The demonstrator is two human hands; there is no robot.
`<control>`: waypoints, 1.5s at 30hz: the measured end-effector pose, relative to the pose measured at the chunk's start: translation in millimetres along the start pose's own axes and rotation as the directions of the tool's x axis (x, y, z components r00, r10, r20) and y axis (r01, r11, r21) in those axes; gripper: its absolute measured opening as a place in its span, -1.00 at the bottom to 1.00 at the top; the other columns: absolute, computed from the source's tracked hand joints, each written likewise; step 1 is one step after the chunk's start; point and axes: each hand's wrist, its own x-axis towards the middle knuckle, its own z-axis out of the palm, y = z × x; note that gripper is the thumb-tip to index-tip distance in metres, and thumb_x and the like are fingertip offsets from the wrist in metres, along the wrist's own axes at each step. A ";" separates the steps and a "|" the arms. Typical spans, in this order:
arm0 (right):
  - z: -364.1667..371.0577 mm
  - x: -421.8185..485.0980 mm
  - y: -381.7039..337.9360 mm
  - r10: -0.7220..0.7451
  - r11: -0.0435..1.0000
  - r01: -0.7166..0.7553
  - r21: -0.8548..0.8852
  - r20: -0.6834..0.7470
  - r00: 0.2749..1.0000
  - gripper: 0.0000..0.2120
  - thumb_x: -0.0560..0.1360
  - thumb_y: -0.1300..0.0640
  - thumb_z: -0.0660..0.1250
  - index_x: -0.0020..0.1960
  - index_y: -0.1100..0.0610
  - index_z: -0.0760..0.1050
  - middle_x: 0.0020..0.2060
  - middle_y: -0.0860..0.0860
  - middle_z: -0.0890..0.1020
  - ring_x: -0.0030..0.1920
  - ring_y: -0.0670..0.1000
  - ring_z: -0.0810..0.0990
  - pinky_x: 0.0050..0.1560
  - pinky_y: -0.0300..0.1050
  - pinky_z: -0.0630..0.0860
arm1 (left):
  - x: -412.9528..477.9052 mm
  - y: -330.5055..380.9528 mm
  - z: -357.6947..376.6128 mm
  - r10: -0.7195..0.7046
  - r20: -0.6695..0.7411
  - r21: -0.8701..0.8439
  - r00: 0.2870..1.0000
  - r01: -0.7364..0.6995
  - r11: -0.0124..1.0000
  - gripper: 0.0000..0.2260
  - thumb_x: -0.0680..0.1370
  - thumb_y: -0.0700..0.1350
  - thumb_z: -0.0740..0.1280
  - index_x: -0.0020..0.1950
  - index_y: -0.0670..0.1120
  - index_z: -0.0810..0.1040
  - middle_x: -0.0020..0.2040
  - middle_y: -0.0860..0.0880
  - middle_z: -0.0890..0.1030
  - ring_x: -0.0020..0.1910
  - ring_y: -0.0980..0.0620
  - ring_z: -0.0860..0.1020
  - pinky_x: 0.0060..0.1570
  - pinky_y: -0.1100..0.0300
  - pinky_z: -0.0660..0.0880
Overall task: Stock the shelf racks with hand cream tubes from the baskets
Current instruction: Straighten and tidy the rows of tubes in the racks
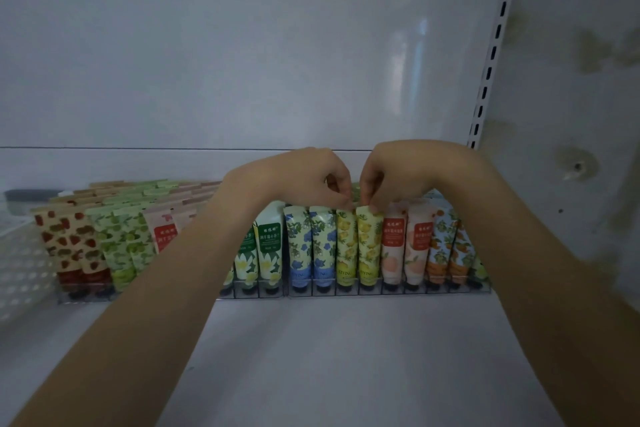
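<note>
Both hands reach in over the shelf [311,364] and meet above the right-hand rack [349,292]. From the head view, the left hand [304,180] has its fingers curled and pinches the crimped top of the left lemon tube [346,246]. The right hand [398,177] pinches the top of the right lemon tube [370,246] just beside it. Both tubes stand cap-down in neighbouring slots of the clear rack, between the blue-flower tubes [310,246] and the peach tubes [405,246], with the orange-print tubes [448,246] at the far right. White-flower tubes [268,253] stand beside the left forearm. A second rack [86,295] further left holds strawberry tubes [69,246] and green-leaf tubes [121,243] in rows running back. A white perforated basket [20,263] sits at the left edge.
</note>
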 end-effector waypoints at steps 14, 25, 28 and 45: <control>7.3 11.6 23.3 0.025 0.975 0.019 0.223 -0.193 0.981 -0.89 0.41 0.16 0.41 -0.20 -0.05 0.60 -0.24 -0.15 0.60 -0.21 -0.15 0.53 -0.27 -0.27 0.41 | 4.6 -16.0 5.7 0.019 -0.168 0.075 0.986 -0.006 0.997 -0.84 0.54 -0.14 0.29 0.04 -0.11 0.63 -0.22 0.16 0.46 -0.34 0.61 0.35 -0.30 0.65 0.26; 11.0 19.0 25.5 -0.020 0.983 0.046 0.180 -0.142 0.990 -0.80 0.40 0.17 0.40 -0.30 -0.11 0.54 -0.28 -0.16 0.58 -0.26 -0.17 0.50 -0.30 -0.25 0.37 | 8.7 -13.5 11.5 0.039 -0.120 0.028 0.992 -0.036 0.999 -0.83 0.55 -0.13 0.28 0.03 -0.14 0.63 -0.26 0.18 0.45 -0.33 0.54 0.38 -0.28 0.61 0.27; 9.1 18.0 28.7 -0.010 0.976 0.045 0.213 -0.165 0.986 -0.84 0.41 0.16 0.40 -0.25 -0.10 0.58 -0.26 -0.17 0.59 -0.23 -0.16 0.52 -0.27 -0.25 0.40 | 9.2 -13.6 11.5 0.038 -0.112 0.032 0.993 -0.035 0.999 -0.83 0.54 -0.17 0.29 0.05 -0.15 0.63 -0.27 0.22 0.42 -0.34 0.58 0.36 -0.29 0.64 0.26; 20.6 34.3 37.9 0.024 0.977 0.030 0.212 -0.244 0.969 -0.88 0.44 0.16 0.37 -0.20 -0.05 0.56 -0.30 -0.22 0.53 -0.25 -0.23 0.46 -0.35 -0.32 0.32 | 15.9 -27.0 14.7 -0.073 -0.150 0.109 0.986 0.090 0.990 -0.78 0.56 -0.19 0.22 0.12 -0.09 0.61 0.04 0.00 0.62 -0.36 0.33 0.36 -0.33 0.47 0.27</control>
